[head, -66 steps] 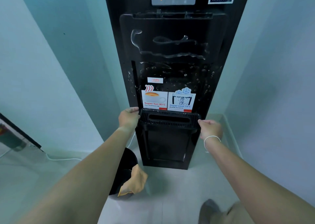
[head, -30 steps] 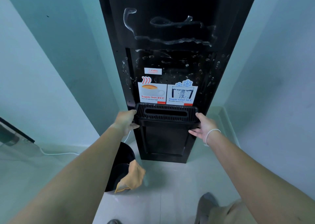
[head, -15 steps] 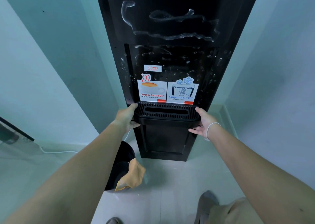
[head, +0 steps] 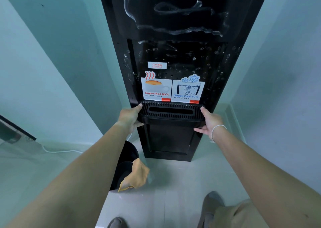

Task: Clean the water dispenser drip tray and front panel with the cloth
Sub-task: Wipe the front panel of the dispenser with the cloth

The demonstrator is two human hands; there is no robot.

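Left hand (head: 129, 116) and right hand (head: 209, 121) grip drip tray (head: 171, 114) ends, fingers curled under; front panel (head: 173, 19) streaked wet; orange cloth (head: 136, 175) on bin (head: 125, 160), near left.

We see a black round bin (head: 124, 165) standing on the pale tiled floor (head: 173, 184), and a white cable (head: 59, 151) running along the floor by the teal wall (head: 52, 62). At the bottom edge we see two grey shoes (head: 211, 203), and at far left a dark-framed glass panel (head: 13, 132).
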